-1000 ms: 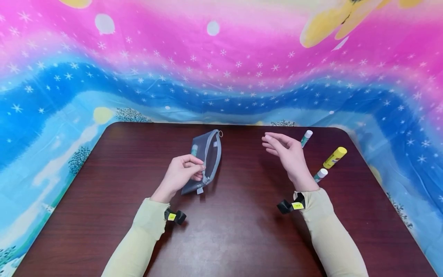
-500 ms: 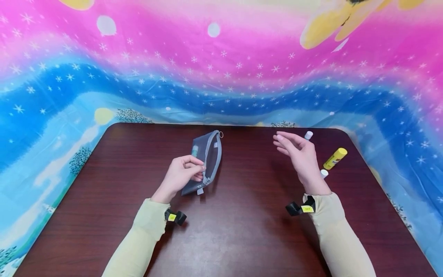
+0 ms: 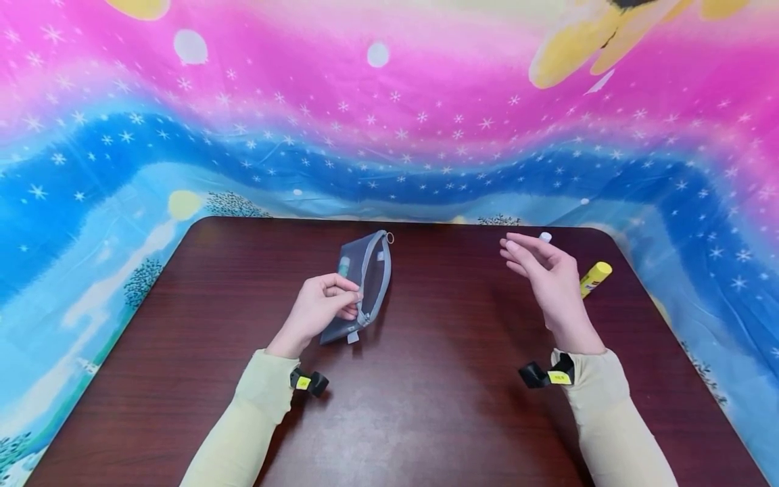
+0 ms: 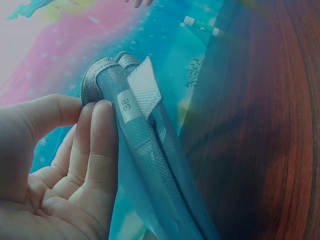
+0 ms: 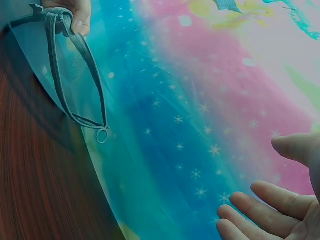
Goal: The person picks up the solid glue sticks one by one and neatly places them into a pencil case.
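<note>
A grey see-through zipper pouch stands on the table left of the middle, its zipped mouth spread apart and facing right. My left hand pinches the near edge of that mouth between thumb and fingers; the left wrist view shows the grip beside a white fabric tab. Through the pouch's side a green and white glue stick shows. Out to the right, my right hand hovers over the table, fingers extended and holding nothing. Behind its fingers peeks the white cap of another glue stick.
A yellow glue stick stands just right of my right hand, its lower part hidden by that hand. The dark wooden table ends at a patterned cloth backdrop along the back and sides.
My right hand has moved to the right, away from the pouch, and now covers the nearer white-capped glue stick and part of the others. My left hand keeps its pinch on the pouch.
</note>
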`<move>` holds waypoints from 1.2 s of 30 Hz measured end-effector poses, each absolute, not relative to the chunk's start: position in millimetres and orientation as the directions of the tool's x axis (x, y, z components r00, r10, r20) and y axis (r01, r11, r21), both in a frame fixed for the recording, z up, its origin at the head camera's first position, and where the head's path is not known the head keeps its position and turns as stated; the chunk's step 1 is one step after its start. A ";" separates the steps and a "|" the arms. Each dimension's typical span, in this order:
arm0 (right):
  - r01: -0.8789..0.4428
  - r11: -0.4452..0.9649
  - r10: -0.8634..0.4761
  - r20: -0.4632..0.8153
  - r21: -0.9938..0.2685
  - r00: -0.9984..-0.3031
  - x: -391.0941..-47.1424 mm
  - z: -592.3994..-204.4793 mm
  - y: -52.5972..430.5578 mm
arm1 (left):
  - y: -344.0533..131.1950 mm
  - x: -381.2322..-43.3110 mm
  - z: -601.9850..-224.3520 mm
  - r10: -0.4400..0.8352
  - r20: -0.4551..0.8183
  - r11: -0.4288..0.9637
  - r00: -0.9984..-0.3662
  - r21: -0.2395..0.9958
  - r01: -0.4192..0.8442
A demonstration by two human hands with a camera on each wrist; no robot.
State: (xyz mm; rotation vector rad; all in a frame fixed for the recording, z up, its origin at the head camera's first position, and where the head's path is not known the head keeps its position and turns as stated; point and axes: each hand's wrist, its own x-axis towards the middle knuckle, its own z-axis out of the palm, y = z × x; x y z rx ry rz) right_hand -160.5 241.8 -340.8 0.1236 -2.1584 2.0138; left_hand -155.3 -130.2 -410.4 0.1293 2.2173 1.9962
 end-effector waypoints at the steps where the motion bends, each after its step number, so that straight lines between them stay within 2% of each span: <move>1: -0.182 0.080 0.070 0.188 -0.980 -0.980 -159.1 -340.2 243.2 | -130.1 -155.2 -410.9 0.169 -0.056 0.107 -0.984 0.993 -0.038; 14: -0.188 0.053 0.092 0.192 -0.981 -0.977 -144.9 -336.2 261.9 | -130.4 -155.5 -412.0 0.168 -0.061 0.108 -0.984 0.993 -0.044; 25: -0.237 0.084 0.149 0.247 -0.968 -0.957 -138.8 -335.8 273.6 | -129.9 -154.6 -410.5 0.171 -0.051 0.098 -0.984 0.995 -0.035; 36: -0.204 0.148 0.207 0.232 -0.968 -0.950 -133.0 -334.7 288.6 | -130.0 -153.9 -407.5 0.175 -0.059 0.114 -0.983 0.993 -0.039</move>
